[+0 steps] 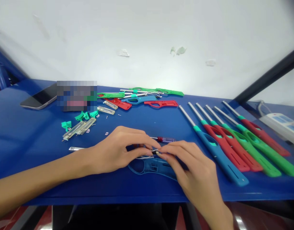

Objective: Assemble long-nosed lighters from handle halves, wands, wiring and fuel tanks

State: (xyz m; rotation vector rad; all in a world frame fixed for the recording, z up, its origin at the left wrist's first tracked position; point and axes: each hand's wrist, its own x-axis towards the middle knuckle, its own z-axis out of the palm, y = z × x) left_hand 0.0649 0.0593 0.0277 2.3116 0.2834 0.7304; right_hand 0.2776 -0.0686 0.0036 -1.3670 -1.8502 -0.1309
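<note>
My left hand (124, 148) and my right hand (192, 164) meet over the middle of the table, fingertips pinched together. Between them is a small black piezo igniter (156, 152) with a brass-coloured end and a white wire; fingers partly cover it. Just below lies a blue lighter handle half (154, 166), its hollow inner side up, with my right hand over its right end. A screwdriver (165, 139) with a clear purplish handle lies behind the fingertips. The end of a metal tube (75, 149) shows from behind my left wrist.
Several assembled gas lighters (216, 150) lie in a row at the right, near a power strip (282, 123). At left are clear fuel tanks (80, 127), green triggers (82, 115) and a phone (40, 96). Loose handle halves (161, 103) lie along the wall.
</note>
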